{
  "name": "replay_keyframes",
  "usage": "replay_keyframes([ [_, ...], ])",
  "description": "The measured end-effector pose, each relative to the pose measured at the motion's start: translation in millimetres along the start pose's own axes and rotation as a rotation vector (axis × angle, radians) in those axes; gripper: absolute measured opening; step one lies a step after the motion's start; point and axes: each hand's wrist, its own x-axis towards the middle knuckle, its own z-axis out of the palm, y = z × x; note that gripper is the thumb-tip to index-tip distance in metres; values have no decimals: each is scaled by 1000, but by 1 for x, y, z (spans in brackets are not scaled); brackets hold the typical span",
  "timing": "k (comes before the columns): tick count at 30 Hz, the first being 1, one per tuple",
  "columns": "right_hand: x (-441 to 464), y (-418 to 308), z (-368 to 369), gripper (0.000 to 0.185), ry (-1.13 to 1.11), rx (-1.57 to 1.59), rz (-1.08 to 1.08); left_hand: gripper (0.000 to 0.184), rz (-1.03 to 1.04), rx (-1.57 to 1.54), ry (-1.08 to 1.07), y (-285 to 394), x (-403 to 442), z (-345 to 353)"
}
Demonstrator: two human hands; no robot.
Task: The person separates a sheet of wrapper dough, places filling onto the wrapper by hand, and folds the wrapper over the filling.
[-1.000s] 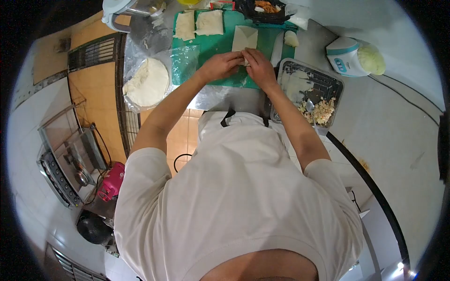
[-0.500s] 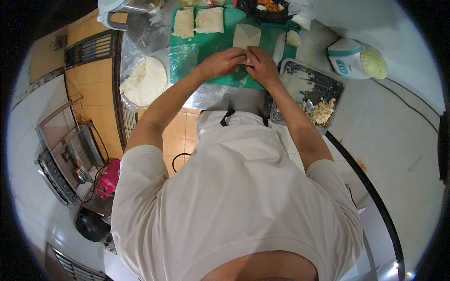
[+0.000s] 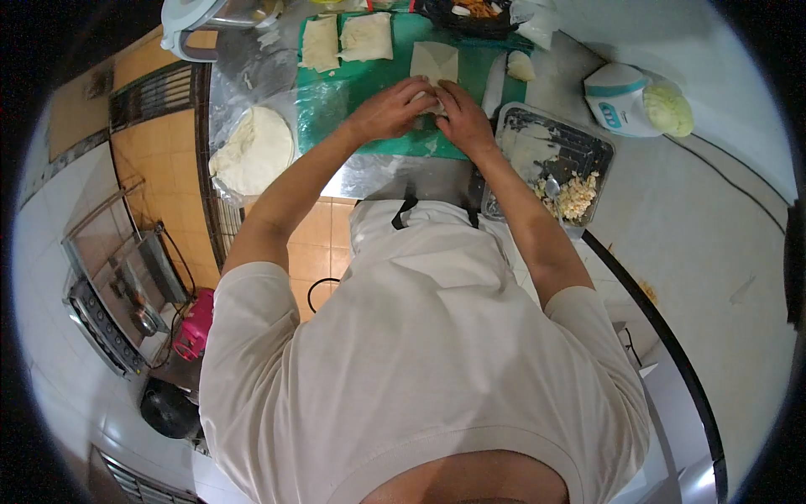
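A pale dough sheet (image 3: 435,60) lies on the green board (image 3: 369,92), its far part flat and its near part under my fingers. My left hand (image 3: 395,109) is closed on the near edge, its fingers bent together. From the right, my right hand (image 3: 464,120) pinches the same near part, with its fingertips close to the left ones. What is tucked under the fingers is hidden. Two folded dough parcels (image 3: 320,44) (image 3: 367,36) lie at the far left of the board. A knife (image 3: 494,84) rests to the right of my right hand.
A dark tray (image 3: 514,122) holds crumbly filling (image 3: 579,197) and a spoon (image 3: 552,186). Large round dough sheets (image 3: 270,143) lie left on plastic. A small dough lump (image 3: 520,65), a black bag (image 3: 453,23) and a white-and-teal appliance (image 3: 614,97) beside a pale green cabbage (image 3: 669,111) stand around.
The near end of the dough sheet is now folded or rolled further under my fingers, and its far flap lies flatter. The view has shifted slightly; both hands stay together.
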Motion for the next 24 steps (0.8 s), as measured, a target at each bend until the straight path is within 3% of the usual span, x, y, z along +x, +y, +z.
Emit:
replay_keyframes([
  [3, 2, -1, -1, 60, -8, 8, 7, 63, 9, 24, 105, 2, 0, 0],
  [9, 8, -1, -12, 59, -98, 38, 65, 64, -13, 102, 87, -8, 0, 6],
  [19, 23, 5, -24, 57, -104, 69, 25, 55, -232, -247, 70, -9, 13, -3],
  [21, 29, 6, -27, 56, -113, 154, 97, 52, -269, -301, 38, -10, 16, -11],
  [24, 35, 10, -28, 54, -152, 285, 207, 44, -263, -417, 187, -11, 26, -18],
])
